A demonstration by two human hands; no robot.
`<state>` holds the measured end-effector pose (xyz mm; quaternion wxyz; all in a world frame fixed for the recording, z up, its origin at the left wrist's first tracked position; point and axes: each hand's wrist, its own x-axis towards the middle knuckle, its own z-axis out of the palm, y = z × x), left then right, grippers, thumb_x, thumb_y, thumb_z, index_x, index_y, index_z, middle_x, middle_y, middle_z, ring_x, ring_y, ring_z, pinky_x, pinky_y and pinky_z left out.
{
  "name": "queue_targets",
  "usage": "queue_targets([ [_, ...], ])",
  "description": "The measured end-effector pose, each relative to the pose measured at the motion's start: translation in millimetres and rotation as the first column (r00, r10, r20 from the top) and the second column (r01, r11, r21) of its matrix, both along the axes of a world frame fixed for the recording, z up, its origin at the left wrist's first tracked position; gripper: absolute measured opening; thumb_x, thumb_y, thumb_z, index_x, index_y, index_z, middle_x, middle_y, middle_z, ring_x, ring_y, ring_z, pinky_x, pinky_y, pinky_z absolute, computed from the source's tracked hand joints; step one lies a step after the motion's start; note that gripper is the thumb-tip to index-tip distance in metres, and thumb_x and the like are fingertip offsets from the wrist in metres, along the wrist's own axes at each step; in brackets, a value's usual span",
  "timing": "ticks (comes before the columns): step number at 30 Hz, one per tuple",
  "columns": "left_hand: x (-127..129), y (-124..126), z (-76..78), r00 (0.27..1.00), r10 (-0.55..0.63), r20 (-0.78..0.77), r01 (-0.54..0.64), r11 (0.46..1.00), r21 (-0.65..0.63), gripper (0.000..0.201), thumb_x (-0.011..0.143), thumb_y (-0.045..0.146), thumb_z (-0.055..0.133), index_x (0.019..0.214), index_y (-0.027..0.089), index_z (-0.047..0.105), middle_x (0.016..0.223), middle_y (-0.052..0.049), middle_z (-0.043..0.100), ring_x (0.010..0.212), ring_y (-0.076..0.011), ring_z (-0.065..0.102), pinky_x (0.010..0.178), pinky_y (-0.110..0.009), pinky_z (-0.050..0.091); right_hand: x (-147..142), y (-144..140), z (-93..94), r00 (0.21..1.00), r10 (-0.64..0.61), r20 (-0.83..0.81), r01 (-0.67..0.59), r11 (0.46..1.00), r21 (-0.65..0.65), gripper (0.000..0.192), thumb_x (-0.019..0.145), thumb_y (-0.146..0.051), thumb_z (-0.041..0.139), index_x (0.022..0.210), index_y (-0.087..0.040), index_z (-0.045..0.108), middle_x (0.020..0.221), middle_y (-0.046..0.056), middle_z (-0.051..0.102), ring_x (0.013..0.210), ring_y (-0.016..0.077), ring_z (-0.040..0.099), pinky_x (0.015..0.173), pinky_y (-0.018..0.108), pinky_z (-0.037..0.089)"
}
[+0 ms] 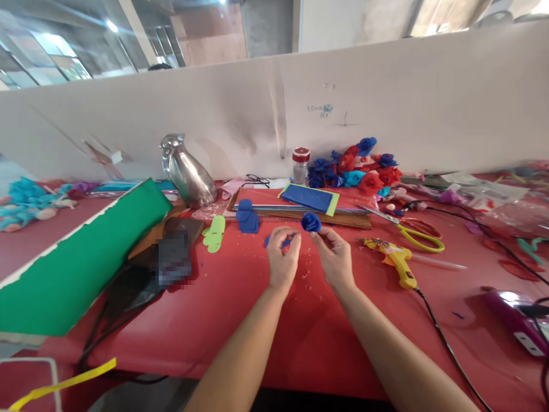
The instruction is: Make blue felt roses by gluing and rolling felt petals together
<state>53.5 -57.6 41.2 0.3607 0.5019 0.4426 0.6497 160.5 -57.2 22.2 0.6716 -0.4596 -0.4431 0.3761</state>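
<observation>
- The right hand [333,256] pinches a small blue foam rose [310,221] at its fingertips, holding it just above the red tabletop [240,320], in front of the stack of foam sheets [300,201].
- The left hand [282,252] is curled closed around a scrap of blue foam [286,242]; only a sliver of it shows between the fingers.
- Judging from its rolled, rounded shape, the rose looks largely formed, though it has no stem or leaf attached.
- A heap of finished red and blue foam roses [360,169] lies against the partition wall, which suggests many flowers are already made.
- Cut blue petal pieces [247,217] and light green leaf cut-outs [214,233] lie to the left of the hands, unused, so more flowers seemingly remain to be assembled.
- A yellow glue gun [395,258] rests on the table to the right of the hands, and yellow-handled scissors [418,234] lie just behind it; neither is being touched.
- Whether glue is on the rose or the scrap cannot be made out.
- The underside of the rose is hidden by the fingers.
- A dark object [174,257] left of the leaf cut-outs is blurred out and cannot be identified.
- The green sheet [81,257] on the left and a purple device [517,312] at the right edge are cut off by the frame.
</observation>
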Motion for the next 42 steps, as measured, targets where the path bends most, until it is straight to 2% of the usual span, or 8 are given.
queue_targets([
  [5,-1.2,-1.2,4.6,0.999,-0.020,0.026,0.021,1.000,-0.020,0.011,0.070,0.028,0.071,0.066,0.020,0.064,0.075,-0.003,0.059,0.073,-0.0157,0.051,0.072,-0.025,0.040,2.3,1.2,-2.6,0.998,-0.035,0.054,0.039,0.996,-0.080,0.029,0.072,-0.043,0.068,0.087,-0.018,0.069,0.086,0.006,0.073,0.079,0.0196,0.064,0.078,0.035,0.048],
  [10,-1.5,2.3,1.2,0.995,-0.008,-0.097,0.005,0.999,-0.034,0.011,0.075,0.030,0.065,0.073,0.019,0.062,0.077,-0.002,0.060,0.073,-0.0146,0.053,0.071,-0.026,0.041,0.9,0.4,-4.1,0.988,-0.052,0.144,0.062,0.996,-0.064,0.027,0.074,-0.042,0.066,0.085,-0.017,0.070,0.084,0.006,0.073,0.079,0.0197,0.065,0.078,0.034,0.049],
  [14,-1.0,5.9,-5.7,0.993,-0.018,-0.114,0.012,0.999,-0.045,0.012,0.075,0.030,0.063,0.073,0.019,0.062,0.078,-0.002,0.061,0.073,-0.0145,0.053,0.072,-0.026,0.040,-1.9,-1.8,-1.6,0.980,-0.050,0.193,0.061,0.997,-0.052,0.025,0.075,-0.039,0.064,0.085,-0.017,0.071,0.083,0.006,0.073,0.076,0.0190,0.064,0.077,0.034,0.048],
  [20,0.5,10.4,-12.4,1.000,-0.019,0.020,0.021,0.993,-0.112,0.008,0.070,0.027,0.063,0.069,0.019,0.062,0.072,0.000,0.060,0.071,-0.0137,0.053,0.071,-0.025,0.040,-4.7,-2.5,0.1,0.982,-0.040,0.186,0.051,0.997,-0.056,0.023,0.073,-0.037,0.066,0.083,-0.018,0.072,0.082,0.006,0.074,0.077,0.0198,0.065,0.079,0.035,0.049],
  [26,4.6,9.0,-4.7,0.960,0.000,0.279,0.071,0.968,-0.242,0.012,0.063,0.028,0.068,0.062,0.018,0.063,0.061,0.003,0.059,0.065,-0.0118,0.051,0.068,-0.024,0.039,-4.6,1.2,-4.9,0.999,0.044,0.017,-0.041,0.992,-0.123,0.025,0.068,-0.035,0.069,0.085,-0.018,0.072,0.085,0.006,0.075,0.079,0.0200,0.065,0.080,0.035,0.049],
  [29,5.3,8.2,-2.5,0.935,0.000,0.355,0.107,0.953,-0.283,0.014,0.059,0.028,0.072,0.059,0.018,0.063,0.059,0.004,0.057,0.063,-0.0114,0.051,0.068,-0.024,0.039,-5.2,1.9,-5.3,0.997,0.058,-0.051,-0.064,0.988,-0.137,0.025,0.066,-0.034,0.070,0.085,-0.018,0.072,0.085,0.005,0.075,0.078,0.0193,0.065,0.078,0.034,0.049],
  [36,6.0,6.7,-2.7,0.924,-0.038,0.380,0.166,0.936,-0.311,0.015,0.057,0.029,0.073,0.057,0.018,0.063,0.057,0.004,0.057,0.061,-0.0112,0.051,0.069,-0.025,0.039,-5.8,0.8,-6.9,0.996,0.072,-0.046,-0.078,0.987,-0.137,0.024,0.069,-0.034,0.068,0.087,-0.018,0.072,0.084,0.005,0.074,0.079,0.0187,0.065,0.078,0.033,0.048],
  [42,8.2,3.2,-3.3,0.953,-0.065,0.297,0.145,0.956,-0.256,0.011,0.061,0.026,0.069,0.058,0.018,0.063,0.060,0.002,0.059,0.066,-0.0130,0.052,0.071,-0.026,0.040,-5.9,0.9,-7.5,1.000,0.027,0.008,-0.026,0.992,-0.122,0.021,0.071,-0.033,0.067,0.085,-0.018,0.072,0.085,0.006,0.074,0.081,0.0197,0.065,0.078,0.033,0.049],
])
